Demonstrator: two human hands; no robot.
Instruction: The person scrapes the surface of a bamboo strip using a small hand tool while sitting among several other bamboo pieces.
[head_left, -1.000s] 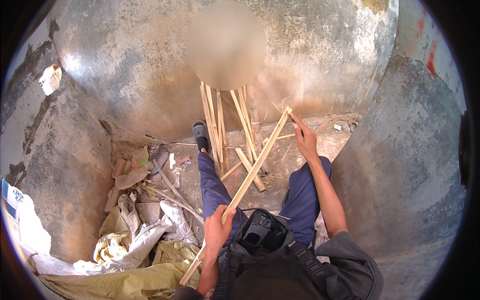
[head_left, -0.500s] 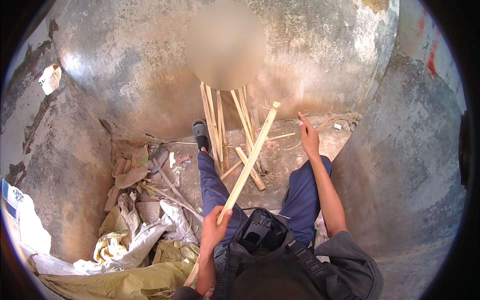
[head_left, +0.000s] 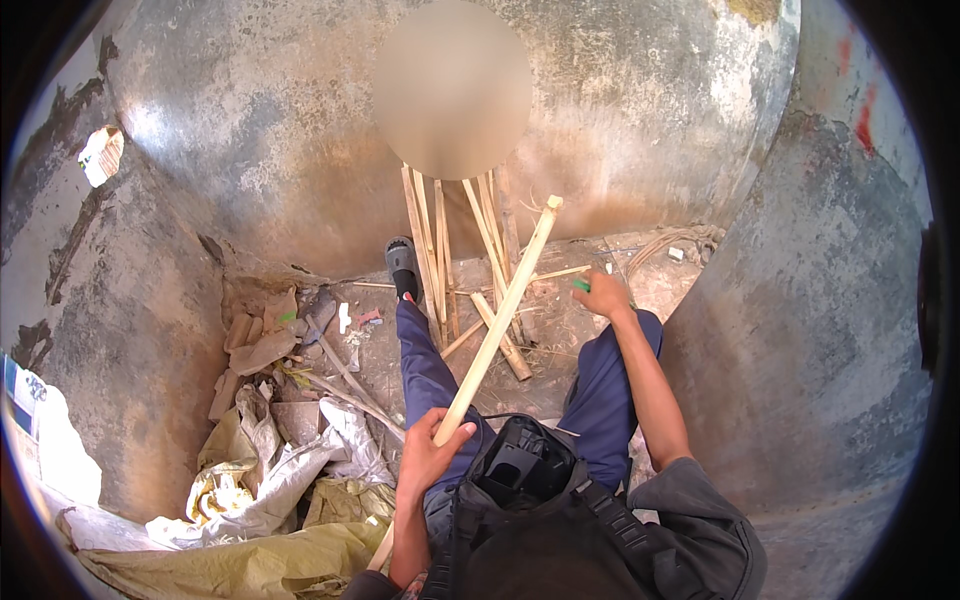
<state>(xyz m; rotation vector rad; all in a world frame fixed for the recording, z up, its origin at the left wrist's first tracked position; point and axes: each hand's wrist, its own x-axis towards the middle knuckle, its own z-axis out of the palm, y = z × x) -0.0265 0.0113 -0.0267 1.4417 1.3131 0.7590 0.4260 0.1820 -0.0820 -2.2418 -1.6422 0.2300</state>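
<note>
The head view shows the left hand closed around a long pale stick that slants up from the lap toward the grey wall. The right hand reaches down to the dirt floor and pinches a small green thing. Walls curve close on both sides, more sticks lean ahead, and old sacks fill the left corner, so little open floor is left.

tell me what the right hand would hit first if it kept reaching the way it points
Probably the littered ground just past the right hand, by the thin strip lying there; it already touches something small and green. Depth is unclear.
</note>
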